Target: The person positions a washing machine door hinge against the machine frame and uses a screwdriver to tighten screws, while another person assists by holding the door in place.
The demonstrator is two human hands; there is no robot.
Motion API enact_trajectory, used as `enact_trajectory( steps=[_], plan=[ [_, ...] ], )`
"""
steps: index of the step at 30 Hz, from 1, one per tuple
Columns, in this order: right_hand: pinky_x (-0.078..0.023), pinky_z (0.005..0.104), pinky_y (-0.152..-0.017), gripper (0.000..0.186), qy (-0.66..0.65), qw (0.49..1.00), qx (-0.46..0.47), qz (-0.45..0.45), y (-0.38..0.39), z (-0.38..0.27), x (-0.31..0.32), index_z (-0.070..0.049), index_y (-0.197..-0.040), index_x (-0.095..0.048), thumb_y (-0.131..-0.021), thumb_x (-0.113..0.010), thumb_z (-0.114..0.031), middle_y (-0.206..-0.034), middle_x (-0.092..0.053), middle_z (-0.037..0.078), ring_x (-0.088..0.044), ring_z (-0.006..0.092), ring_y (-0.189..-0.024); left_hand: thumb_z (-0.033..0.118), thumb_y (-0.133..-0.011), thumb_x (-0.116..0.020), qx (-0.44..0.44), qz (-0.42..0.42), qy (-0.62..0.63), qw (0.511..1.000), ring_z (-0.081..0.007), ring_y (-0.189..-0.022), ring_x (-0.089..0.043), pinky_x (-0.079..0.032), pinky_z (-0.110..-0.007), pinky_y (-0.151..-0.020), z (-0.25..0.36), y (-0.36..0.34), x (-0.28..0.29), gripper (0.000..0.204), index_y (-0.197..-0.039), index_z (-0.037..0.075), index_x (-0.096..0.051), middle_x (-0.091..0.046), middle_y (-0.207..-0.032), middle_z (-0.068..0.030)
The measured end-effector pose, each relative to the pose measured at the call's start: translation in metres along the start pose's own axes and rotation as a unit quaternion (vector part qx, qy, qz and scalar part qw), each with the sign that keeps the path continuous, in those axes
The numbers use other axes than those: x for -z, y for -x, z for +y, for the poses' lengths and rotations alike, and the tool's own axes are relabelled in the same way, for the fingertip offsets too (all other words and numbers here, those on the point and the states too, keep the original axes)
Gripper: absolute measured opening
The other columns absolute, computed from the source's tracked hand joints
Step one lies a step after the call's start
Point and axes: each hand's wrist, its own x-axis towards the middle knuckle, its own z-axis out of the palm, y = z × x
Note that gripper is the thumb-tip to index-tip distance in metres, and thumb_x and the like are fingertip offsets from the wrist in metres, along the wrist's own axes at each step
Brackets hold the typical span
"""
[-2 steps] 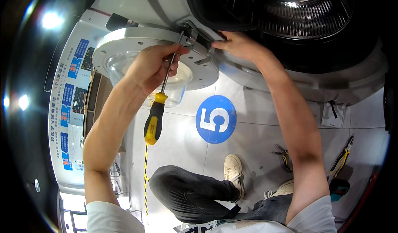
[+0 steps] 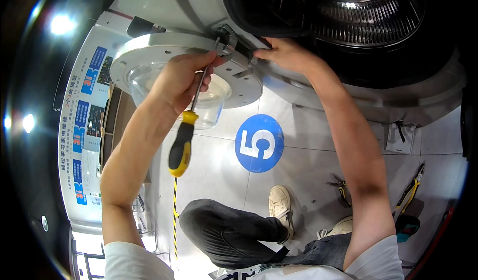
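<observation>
My left hand [image 2: 181, 81] is closed round the metal shaft of a screwdriver [image 2: 182, 145]. Its black and yellow handle hangs below my fingers, and the tip points up beside the metal door hinge [image 2: 230, 42]. The round washing machine door [image 2: 149, 45], white-rimmed with a clear glass bowl, stands swung open behind that hand. On the other side of the hinge, my right hand [image 2: 289, 55] grips the edge of the machine's front panel [image 2: 298, 88] by the door opening. The thumb lies on the outside; the other fingers are partly hidden.
The metal drum [image 2: 366, 28] shows inside the dark opening at the upper right. Pliers [image 2: 342, 189] lie on the tiled floor, with another yellow-black hand tool [image 2: 412, 188] farther right. A blue round floor sticker [image 2: 259, 143] lies between my arms.
The screwdriver's handle has swung slightly left, with its tip still by the hinge. My right hand stays where it was.
</observation>
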Motion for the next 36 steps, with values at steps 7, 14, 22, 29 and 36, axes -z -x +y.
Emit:
enact_trajectory(
  steps=[7,14,22,29,36],
  plan=[
    [-0.044,0.0308,-0.088,0.062,0.069,0.996,-0.013,0.049,0.003,-0.028,-0.006,-0.001,-0.126,-0.057,-0.089,-0.064,-0.05,-0.112,-0.064,0.01,-0.056,0.0168,-0.099,0.019,-0.092,-0.064,-0.028,0.065,-0.071,0.995,-0.007,-0.054,-0.048,-0.038,-0.019,-0.051,0.003,0.004,-0.005,0.024,-0.097,-0.004,-0.067,-0.057,-0.068,-0.0001],
    [-0.044,0.0314,-0.076,0.06,0.093,0.993,-0.035,0.061,0.008,-0.048,-0.014,-0.003,-0.117,-0.062,-0.089,-0.06,-0.057,-0.094,-0.064,0.007,-0.052,0.0157,-0.083,0.02,-0.092,-0.065,0.006,0.046,-0.025,0.999,-0.0067,-0.052,-0.048,-0.038,-0.018,-0.05,0.004,0.001,-0.001,0.024,-0.095,-0.003,-0.067,-0.058,-0.068,-0.0008],
    [-0.043,0.0302,-0.078,0.06,0.078,0.99,-0.101,0.061,0.023,-0.083,-0.017,-0.005,-0.11,-0.067,-0.087,-0.061,-0.06,-0.092,-0.066,0.004,-0.053,0.0142,-0.082,0.023,-0.093,-0.064,0.015,0.008,0.018,1.0,-0.0072,-0.055,-0.049,-0.038,-0.021,-0.05,-0.003,0.002,-0.002,0.023,-0.094,0.0,-0.065,-0.059,-0.07,0.0002],
    [-0.043,0.0289,-0.075,0.053,0.041,0.996,-0.071,0.041,0.023,-0.076,-0.005,-0.005,-0.106,-0.068,-0.088,-0.062,-0.055,-0.087,-0.063,0.0,-0.05,0.0115,-0.08,0.024,-0.097,-0.059,0.028,0.0,0.049,0.998,-0.0051,-0.056,-0.043,-0.035,-0.019,-0.05,-0.003,0.002,-0.002,0.026,-0.098,-0.002,-0.065,-0.054,-0.071,0.0011],
    [-0.04,0.0274,-0.067,0.046,0.035,0.997,-0.047,0.043,0.004,-0.04,-0.009,-0.003,-0.097,-0.067,-0.091,-0.063,-0.049,-0.079,-0.056,-0.003,-0.044,0.0091,-0.074,0.022,-0.099,-0.054,0.05,0.005,0.064,0.997,-0.0054,-0.056,-0.036,-0.031,-0.019,-0.05,0.005,0.006,-0.004,0.029,-0.102,-0.005,-0.065,-0.052,-0.072,0.0013]
  ],
)
